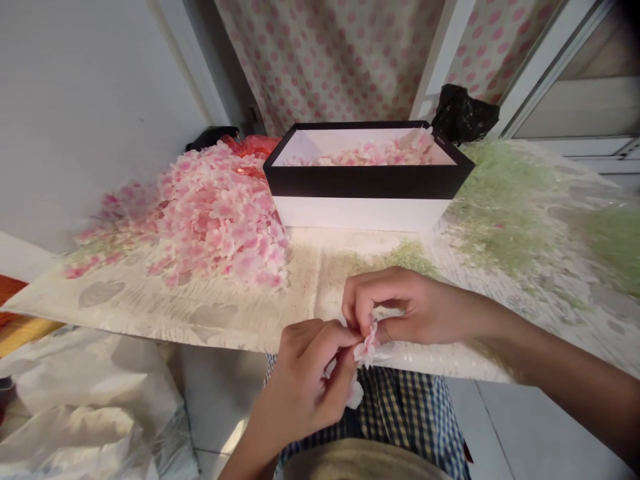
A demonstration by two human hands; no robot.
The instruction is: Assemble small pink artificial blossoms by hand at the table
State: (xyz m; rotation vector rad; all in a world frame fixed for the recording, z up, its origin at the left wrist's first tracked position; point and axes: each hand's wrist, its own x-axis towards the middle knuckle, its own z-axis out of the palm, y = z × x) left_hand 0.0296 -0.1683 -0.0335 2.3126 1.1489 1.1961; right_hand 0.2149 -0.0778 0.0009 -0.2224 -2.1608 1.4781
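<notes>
The left hand (300,380) and right hand (415,310) pinch a pink fabric blossom (369,348); only a thin layer sits in the black-rimmed box (365,181), while a far larger heap (215,220) lies on the desk (165,310).

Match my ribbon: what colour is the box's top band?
Black on the box, in the head view.

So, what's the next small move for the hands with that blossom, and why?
Probably carry the small pink blossom toward the black-rimmed box, which holds similar blossoms: the left hand and right hand both pinch it, out over the lap, short of the box.
</notes>
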